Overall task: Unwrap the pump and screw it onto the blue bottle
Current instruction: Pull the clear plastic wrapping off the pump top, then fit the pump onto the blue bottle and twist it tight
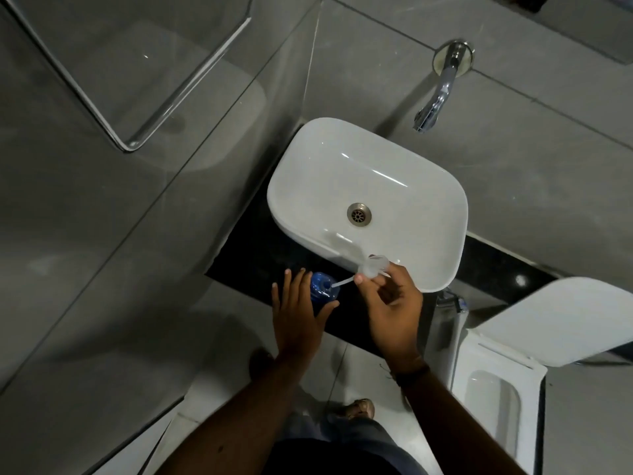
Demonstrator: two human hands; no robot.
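Observation:
The blue bottle stands on the black counter just in front of the white basin. My left hand wraps around the bottle from the left, thumb on its near side. My right hand pinches the clear pump by its head, held tilted over the basin's front rim. The pump's thin dip tube slants down to the left, and its tip sits at the bottle's open neck. No wrapper shows on the pump.
A white basin with a metal drain fills the middle. A chrome tap juts from the grey tiled wall above it. A white toilet with its lid raised stands at the right. A glass corner shelf hangs at upper left.

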